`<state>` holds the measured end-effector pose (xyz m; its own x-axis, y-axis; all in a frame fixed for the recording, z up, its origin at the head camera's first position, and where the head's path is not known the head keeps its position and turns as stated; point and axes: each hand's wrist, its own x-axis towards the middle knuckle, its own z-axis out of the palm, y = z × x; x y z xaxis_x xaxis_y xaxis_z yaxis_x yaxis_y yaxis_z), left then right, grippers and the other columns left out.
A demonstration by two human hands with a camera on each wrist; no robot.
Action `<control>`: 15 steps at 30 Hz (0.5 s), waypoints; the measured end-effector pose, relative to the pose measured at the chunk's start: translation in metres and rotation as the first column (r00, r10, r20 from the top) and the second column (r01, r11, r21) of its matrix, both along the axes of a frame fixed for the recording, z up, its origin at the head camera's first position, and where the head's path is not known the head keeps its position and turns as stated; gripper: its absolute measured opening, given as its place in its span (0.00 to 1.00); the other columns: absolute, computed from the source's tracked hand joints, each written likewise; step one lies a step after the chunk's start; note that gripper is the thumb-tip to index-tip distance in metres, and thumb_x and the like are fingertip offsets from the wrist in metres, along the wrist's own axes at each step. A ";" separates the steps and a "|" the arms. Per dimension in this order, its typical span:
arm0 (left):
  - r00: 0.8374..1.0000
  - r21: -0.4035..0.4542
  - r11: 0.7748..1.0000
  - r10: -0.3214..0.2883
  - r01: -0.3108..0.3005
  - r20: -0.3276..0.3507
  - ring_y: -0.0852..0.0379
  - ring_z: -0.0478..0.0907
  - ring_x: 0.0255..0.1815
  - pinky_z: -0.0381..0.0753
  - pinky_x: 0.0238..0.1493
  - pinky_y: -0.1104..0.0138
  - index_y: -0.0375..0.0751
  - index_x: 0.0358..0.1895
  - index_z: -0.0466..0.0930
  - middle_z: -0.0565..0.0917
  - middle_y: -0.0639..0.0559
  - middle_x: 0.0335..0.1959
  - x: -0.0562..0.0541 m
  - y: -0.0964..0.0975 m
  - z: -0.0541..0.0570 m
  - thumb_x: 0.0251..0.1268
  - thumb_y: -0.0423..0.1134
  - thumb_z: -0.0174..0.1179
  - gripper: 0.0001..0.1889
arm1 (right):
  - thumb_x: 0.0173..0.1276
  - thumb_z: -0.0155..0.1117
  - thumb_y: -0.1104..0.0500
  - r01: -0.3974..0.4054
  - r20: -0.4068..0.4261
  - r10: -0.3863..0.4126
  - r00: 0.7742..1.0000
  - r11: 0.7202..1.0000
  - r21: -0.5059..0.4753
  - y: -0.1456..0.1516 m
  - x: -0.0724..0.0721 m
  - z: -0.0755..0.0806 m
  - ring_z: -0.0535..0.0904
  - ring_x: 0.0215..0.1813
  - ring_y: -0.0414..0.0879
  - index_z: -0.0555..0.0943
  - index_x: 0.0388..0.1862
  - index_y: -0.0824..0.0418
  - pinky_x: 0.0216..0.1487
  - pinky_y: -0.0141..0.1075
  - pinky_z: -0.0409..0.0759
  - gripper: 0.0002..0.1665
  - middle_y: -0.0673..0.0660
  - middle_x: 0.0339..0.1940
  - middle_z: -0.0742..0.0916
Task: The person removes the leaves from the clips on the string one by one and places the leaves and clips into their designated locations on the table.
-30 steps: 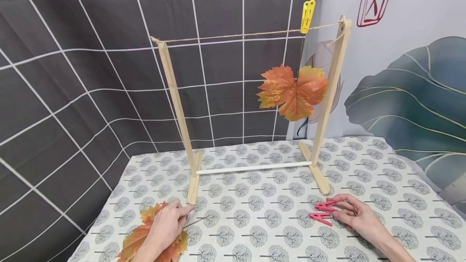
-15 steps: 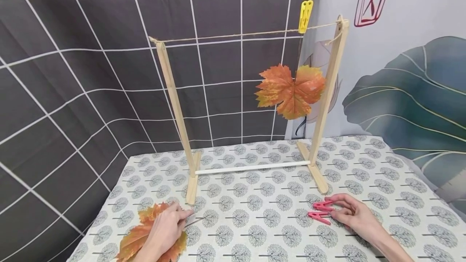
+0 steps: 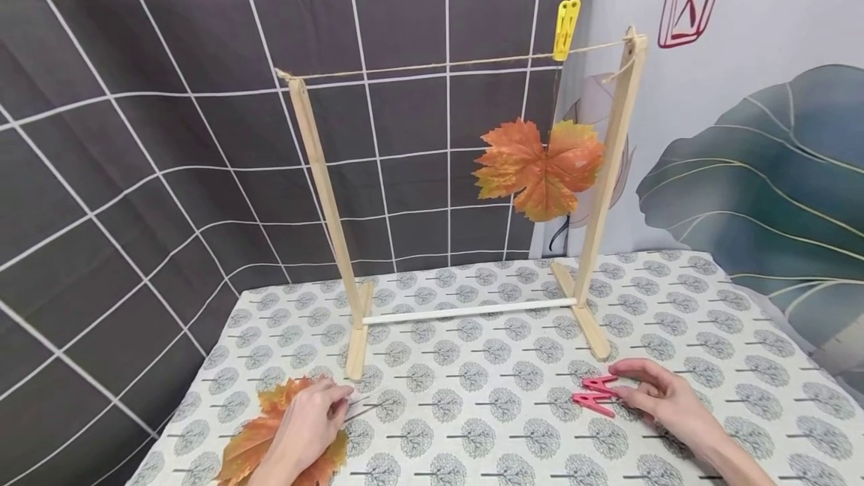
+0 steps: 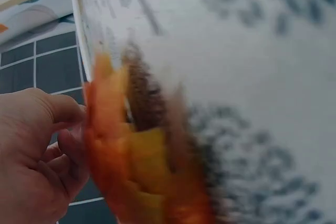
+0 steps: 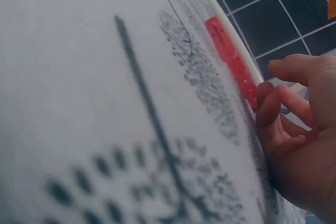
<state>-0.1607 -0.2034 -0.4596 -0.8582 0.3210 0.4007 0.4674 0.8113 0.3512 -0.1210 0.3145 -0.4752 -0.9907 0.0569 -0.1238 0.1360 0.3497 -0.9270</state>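
In the head view my left hand [image 3: 307,422] lies over an orange-yellow artificial leaf [image 3: 246,447] on the table, pinching it near its thin stem [image 3: 361,412]. The left wrist view has the leaf [image 4: 107,150] blurred beside the curled fingers. My right hand [image 3: 668,400] rests at the right, thumb and forefinger apart around the near ends of two pink clothespins [image 3: 594,403], which lie side by side. In the right wrist view the clothespins [image 5: 231,59] reach up to the fingertips. Another orange leaf [image 3: 540,171] hangs by its stem from a yellow clothespin [image 3: 566,30].
A wooden frame stands behind the hands, its left post [image 3: 324,186] and right post [image 3: 610,163] joined by a twine line [image 3: 418,67] above and a white rod [image 3: 466,311] below. The table carries a tree-print cloth [image 3: 472,411]. Dark checked fabric [image 3: 169,133] hangs behind.
The left forefinger has drawn in from pointing outward, and the leaf stem has shifted slightly. The right fingertips have spread a little from the clothespins. The hanging leaf stays in place.
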 end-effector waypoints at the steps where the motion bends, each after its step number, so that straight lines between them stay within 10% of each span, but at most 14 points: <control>1: 1.000 0.016 1.000 -0.004 0.004 0.000 0.71 0.64 0.20 0.69 0.20 0.73 0.37 0.36 0.89 0.71 0.66 0.22 -0.001 0.001 0.002 0.49 0.21 0.70 0.11 | 0.69 0.69 0.56 -0.005 -0.012 0.004 1.000 1.000 -0.005 0.001 0.000 0.001 0.74 0.25 0.44 0.72 0.65 0.66 0.23 0.35 0.76 0.30 0.55 0.35 0.84; 9: 0.997 0.207 0.977 -0.030 0.043 -0.066 0.70 0.74 0.21 0.76 0.19 0.74 0.38 0.34 0.88 0.83 0.56 0.26 -0.008 0.026 0.026 0.51 0.22 0.70 0.09 | 0.74 0.59 0.65 -0.140 -0.263 0.155 0.952 0.987 0.074 0.005 -0.014 0.030 0.77 0.25 0.47 0.75 0.58 0.70 0.22 0.35 0.79 0.16 0.50 0.43 0.87; 15: 0.992 0.474 0.872 -0.080 0.119 -0.102 0.67 0.76 0.20 0.76 0.15 0.73 0.38 0.38 0.87 0.86 0.50 0.30 -0.019 0.063 0.046 0.54 0.22 0.68 0.10 | 0.74 0.58 0.68 -0.203 -0.385 0.240 0.891 0.970 0.135 0.001 -0.028 0.077 0.80 0.31 0.47 0.78 0.55 0.63 0.22 0.35 0.78 0.13 0.44 0.45 0.88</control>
<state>-0.1795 -0.1402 -0.4134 -0.7920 0.1554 0.5905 0.5783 0.5012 0.6437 -0.1489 0.3154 -0.3985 -0.9449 -0.1771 0.2755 -0.3253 0.4108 -0.8517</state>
